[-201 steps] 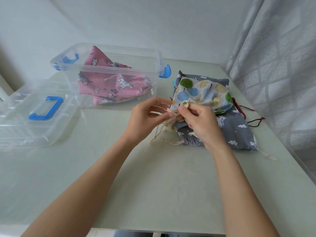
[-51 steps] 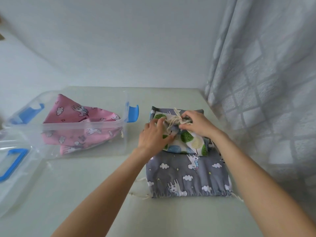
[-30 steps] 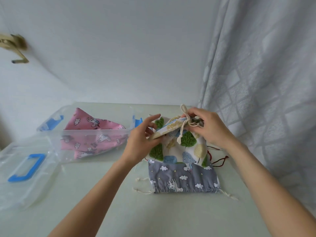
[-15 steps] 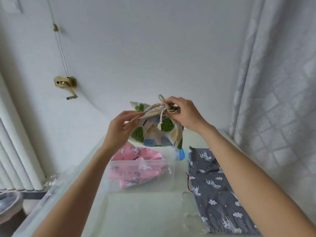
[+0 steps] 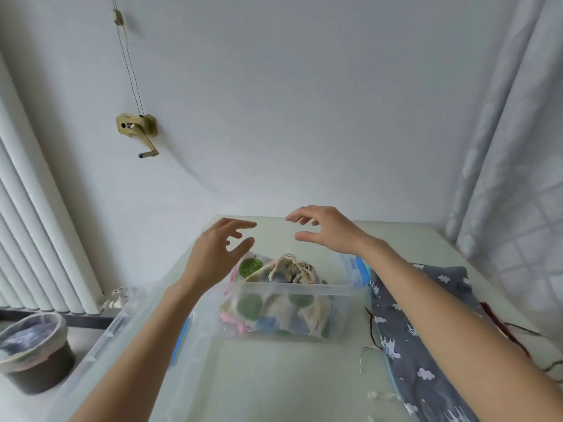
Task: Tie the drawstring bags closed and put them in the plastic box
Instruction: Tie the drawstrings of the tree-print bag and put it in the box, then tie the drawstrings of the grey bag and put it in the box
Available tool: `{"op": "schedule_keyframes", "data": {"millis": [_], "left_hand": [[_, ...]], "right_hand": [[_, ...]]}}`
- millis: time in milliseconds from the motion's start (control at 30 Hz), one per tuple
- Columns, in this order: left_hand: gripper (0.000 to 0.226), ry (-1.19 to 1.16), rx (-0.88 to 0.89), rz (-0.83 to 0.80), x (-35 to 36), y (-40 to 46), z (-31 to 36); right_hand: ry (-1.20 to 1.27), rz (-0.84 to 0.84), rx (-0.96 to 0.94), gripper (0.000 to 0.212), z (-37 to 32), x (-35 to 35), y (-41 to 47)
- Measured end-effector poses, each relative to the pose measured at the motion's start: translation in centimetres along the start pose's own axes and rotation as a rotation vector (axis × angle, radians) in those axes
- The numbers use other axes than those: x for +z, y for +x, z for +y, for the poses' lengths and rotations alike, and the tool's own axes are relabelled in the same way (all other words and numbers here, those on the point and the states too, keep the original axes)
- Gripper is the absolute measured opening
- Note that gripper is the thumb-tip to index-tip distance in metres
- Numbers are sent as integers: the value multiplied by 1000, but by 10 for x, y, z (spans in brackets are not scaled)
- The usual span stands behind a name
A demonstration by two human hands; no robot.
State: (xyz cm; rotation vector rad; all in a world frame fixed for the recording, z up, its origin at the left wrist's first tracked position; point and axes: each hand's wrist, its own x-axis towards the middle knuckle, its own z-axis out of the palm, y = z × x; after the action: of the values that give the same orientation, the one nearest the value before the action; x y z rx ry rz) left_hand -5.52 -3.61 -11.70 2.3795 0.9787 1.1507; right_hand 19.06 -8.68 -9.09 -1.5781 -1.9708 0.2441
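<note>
- Left hand (image 5: 213, 257): grip slack, fingers spread and loosely bent, holding nothing. It hovers above the plastic box (image 5: 289, 289), over its 10 o'clock corner.
- Right hand (image 5: 327, 231): grip likewise loose, fingers and thumb apart in an empty curve. It hovers above the far rim of the box, toward 1 o'clock, clear of the contents.
- The two hands face each other, fingertips apart, with a gap between them directly over the box.
- Tree-print bag (image 5: 274, 312): lies inside the box, below both hands, touching neither. Green, blue and cream tree shapes show through the clear front wall.
- Cord knot (image 5: 292, 268): cream drawstring, bunched and tied at the gathered mouth of the tree-print bag; it sits at the top of the bag, rising near rim level.
- Pink bag (image 5: 236, 322): only a sliver shows, under the tree-print bag at the box's 8 o'clock corner.
- Blue latch (image 5: 356, 269) on the box's 3 o'clock end.
- Grey cloud-print bag (image 5: 426, 345): flat on the surface (image 5: 274, 376) at 3 o'clock of the box, partly hidden by the right forearm. Its mouth is not gathered.
- Dark red cord (image 5: 373, 325) trails beside that bag's near edge.
- Clear lid (image 5: 146, 354) with a blue handle lies at 8 o'clock of the box, mostly behind the left forearm.
- Bin (image 5: 33, 351) on the floor at far 9 o'clock.
</note>
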Motion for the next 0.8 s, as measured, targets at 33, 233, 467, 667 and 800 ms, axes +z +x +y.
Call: {"op": "schedule_keyframes", "data": {"millis": [33,233,467,667,800], "left_hand": [[25,9,12,-39,5,0,1],[24,238,-26,-10,27,0,11],[21,129,254,252,47,-39,77],[14,-124,243,-293,118,-104,137],[46,-73,186,-654,161,-135,145]], "right_hand": [[-17,-34,-13,30,-1,4,-1],[-274,-252,28,29,-1,21,-3],[-286,487,-88,19,-33,-2,-89],[-226,576,183,20,0,4,-226],[-197,510,400,12,31,13,-291]]}}
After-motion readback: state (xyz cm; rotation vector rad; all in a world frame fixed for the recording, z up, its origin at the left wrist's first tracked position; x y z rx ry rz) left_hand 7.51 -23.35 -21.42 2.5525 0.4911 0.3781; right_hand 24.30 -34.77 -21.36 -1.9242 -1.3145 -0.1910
